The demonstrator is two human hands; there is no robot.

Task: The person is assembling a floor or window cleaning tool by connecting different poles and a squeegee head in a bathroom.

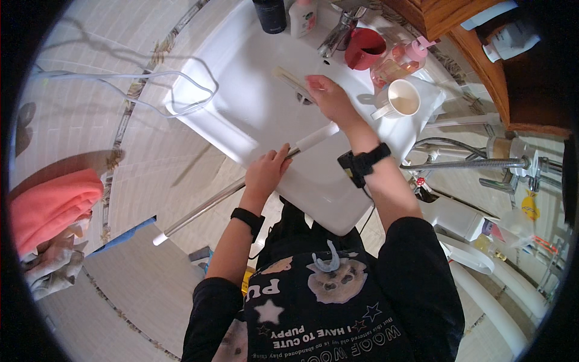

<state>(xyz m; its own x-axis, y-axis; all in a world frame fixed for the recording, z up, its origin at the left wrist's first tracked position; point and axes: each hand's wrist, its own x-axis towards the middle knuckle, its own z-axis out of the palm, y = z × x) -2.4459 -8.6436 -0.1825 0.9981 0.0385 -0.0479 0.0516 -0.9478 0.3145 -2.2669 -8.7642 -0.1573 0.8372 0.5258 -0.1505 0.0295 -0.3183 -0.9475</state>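
Observation:
My left hand [265, 172] is closed around a slim metal pole [208, 208] with white ends. The pole slants from the lower left, across the front rim of the white sink [205, 123], and its upper white end reaches beside my right forearm. Over the basin, my right hand [332, 99] has its fingers bent around the near end of a pale, flat strip [288, 78], whose kind I cannot make out. That strip points up and left above the drain [303, 98], which it and the hand partly cover.
Along the sink's right side stand a metal faucet [342, 33], a red cup [365, 48], a pink pump bottle [398, 63] and a white mug [401, 99]. A white bottle [303, 18] and dark container [270, 15] stand behind. A grey cable [199, 78] loops over the left rim.

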